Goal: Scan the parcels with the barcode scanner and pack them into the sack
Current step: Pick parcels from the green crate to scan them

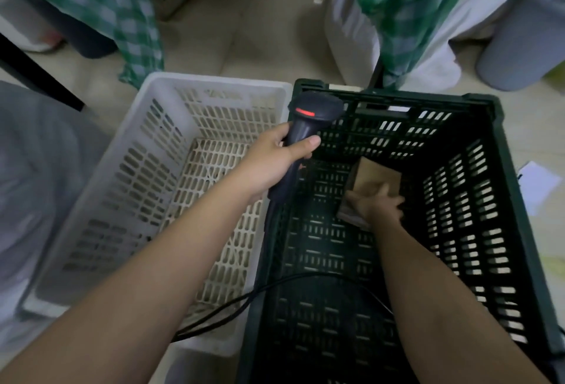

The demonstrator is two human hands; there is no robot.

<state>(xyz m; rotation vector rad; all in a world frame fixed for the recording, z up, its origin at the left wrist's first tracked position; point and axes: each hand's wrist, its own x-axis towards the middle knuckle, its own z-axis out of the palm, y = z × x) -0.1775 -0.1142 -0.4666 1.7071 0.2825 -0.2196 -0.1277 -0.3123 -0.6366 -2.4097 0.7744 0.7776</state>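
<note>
Parcel (374, 180): a small brown cardboard box lying on the floor of the black crate (501, 188), directly under the right hand (377, 205), whose fingers curl over the box's near edge in a grip. It looks stiff and light, a flat-sided carton that should neither flex nor slip; card gives decent friction against skin. One hand ought to manage it. The soundest hold seems to be across the short sides, thumb on one face and fingers on the other, much as the right hand sits now, leaving a broad face bare for the scanner.

Its long axis appears to run away from the hand toward the far wall of the crate, slightly slanted to the left, with the far end tipped up a little. The picture is dim and smeared there, so I cannot say which face carries the label.

The left hand (276, 159) is wrapped around the grip of the barcode scanner (308, 127), thumb along the side, held above and to the left of the right hand, over the rim between the black crate and the white basket (159, 151). The scanner's head points away from the person, its red strip showing, and its cable (244, 301) trails back under the left forearm.
</note>
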